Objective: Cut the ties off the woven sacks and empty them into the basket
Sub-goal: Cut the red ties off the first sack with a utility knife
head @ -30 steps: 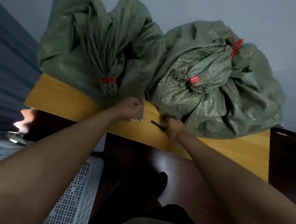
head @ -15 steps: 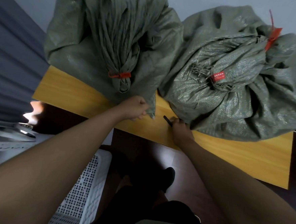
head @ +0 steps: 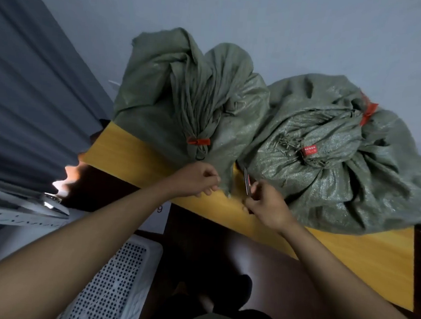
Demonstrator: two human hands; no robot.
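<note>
Two green woven sacks lie on a yellow table (head: 134,159). The left sack (head: 174,94) has its neck bunched under a red tie (head: 198,141). The right sack (head: 341,168) carries a red tie with a label (head: 310,150) and another red tie (head: 368,113) at its far side. My left hand (head: 198,181) is curled at the lower edge of the left sack; what it holds I cannot make out. My right hand (head: 266,203) grips a slim cutting tool (head: 246,180) that points up between the two sacks.
A white perforated basket (head: 118,285) stands on the floor below the table at the lower left. A grey curtain (head: 34,97) hangs on the left and a plain wall rises behind the sacks. My dark shoe (head: 240,286) is on the floor under the table edge.
My right hand has lifted the tool off the table and turned it upright between the sacks. The left hand stayed at the left sack's edge. The camera view has pulled back.
</note>
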